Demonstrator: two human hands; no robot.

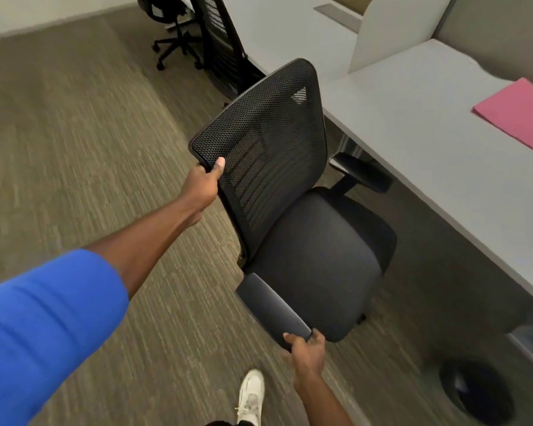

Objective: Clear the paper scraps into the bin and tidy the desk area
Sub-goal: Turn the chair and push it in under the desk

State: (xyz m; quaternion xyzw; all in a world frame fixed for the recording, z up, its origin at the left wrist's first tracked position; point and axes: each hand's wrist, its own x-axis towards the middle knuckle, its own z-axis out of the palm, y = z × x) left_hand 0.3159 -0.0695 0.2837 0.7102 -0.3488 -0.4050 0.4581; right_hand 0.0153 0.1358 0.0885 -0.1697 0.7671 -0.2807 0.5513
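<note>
A black mesh-backed office chair [305,241] stands on the carpet beside the grey desk [428,167], its seat facing the desk edge. My left hand [202,186] grips the left top corner of the backrest, thumb on the mesh. My right hand [306,352] holds the front end of the near armrest [271,309]. A pink paper folder [517,113] lies on the desk at the right. A round black bin [474,392] sits on the floor under the desk at the lower right.
Two more black chairs [222,47] stand further along the desk row at the top. White divider panels [400,32] separate the desks. Open carpet [74,149] stretches to the left. My white shoe [251,398] is at the bottom.
</note>
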